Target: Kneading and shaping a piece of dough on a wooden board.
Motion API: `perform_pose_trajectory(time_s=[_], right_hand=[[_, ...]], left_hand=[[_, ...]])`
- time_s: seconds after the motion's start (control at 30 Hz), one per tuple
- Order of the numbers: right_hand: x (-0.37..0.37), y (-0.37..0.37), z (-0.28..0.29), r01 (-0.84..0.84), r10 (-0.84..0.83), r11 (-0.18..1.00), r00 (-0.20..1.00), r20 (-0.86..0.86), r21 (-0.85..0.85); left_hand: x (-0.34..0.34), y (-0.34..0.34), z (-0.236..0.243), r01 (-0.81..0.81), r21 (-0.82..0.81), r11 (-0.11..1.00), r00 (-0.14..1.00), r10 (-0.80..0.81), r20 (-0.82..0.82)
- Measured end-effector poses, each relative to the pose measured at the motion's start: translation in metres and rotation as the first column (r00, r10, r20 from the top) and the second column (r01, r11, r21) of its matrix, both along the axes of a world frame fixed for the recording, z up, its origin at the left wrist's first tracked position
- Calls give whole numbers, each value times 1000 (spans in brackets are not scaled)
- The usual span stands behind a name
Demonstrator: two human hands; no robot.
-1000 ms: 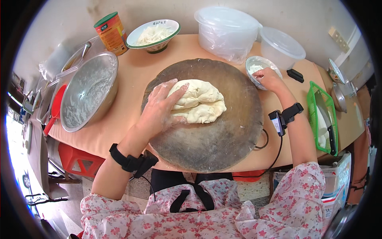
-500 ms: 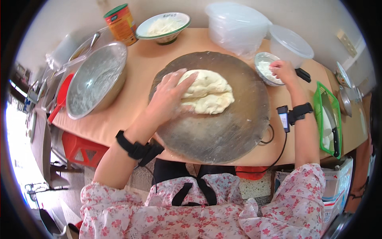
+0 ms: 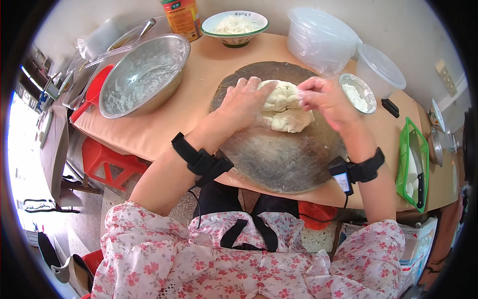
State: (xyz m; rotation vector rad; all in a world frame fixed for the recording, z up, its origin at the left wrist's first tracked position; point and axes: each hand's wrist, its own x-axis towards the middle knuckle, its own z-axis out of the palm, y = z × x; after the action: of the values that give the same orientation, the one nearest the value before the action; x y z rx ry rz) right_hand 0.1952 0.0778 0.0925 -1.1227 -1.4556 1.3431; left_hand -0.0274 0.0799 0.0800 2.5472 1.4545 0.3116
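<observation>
while the left hand (image 3: pixel 246 104) sits spread against the dough (image 3: pixel 284 102) mid-frame, the right hand (image 3: pixel 326 102) has bunched fingertips by its right side — can't tell if they're gripping anything. round board (image 3: pixel 284 164) nearly reaches the table's front edge (image 3: pixel 164 149). printing shows on the orange can (image 3: pixel 182 20) and white bowl (image 3: pixel 209 24) up top.

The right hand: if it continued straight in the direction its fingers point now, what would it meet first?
Most likely the dough, just ahead of the right hand's fingertips. Depth is unclear from this view, so it might pass above it instead.
</observation>
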Motion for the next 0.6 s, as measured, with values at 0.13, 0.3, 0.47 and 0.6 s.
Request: perform_pose_trajectory(time_s=[0.13, 0.3, 0.47, 0.6], right_hand=[[-26, -2, -20, -53, 47, 997, 992, 114, 53], [-28, -9, -29, -23, -106, 950, 916, 387, 313], [-21, -16, -27, -34, -216, 897, 836, 505, 441], [-32, -19, -24, -69, -256, 861, 797, 547, 504]], left_hand=[[3, 3, -3, 16, -6, 1000, 1000, -16, -3], [-3, 14, -9, 54, -2, 999, 998, -54, 21], [-4, 18, -8, 65, -60, 996, 998, -64, 8], [-6, 20, -10, 49, -61, 997, 998, -47, 34]])
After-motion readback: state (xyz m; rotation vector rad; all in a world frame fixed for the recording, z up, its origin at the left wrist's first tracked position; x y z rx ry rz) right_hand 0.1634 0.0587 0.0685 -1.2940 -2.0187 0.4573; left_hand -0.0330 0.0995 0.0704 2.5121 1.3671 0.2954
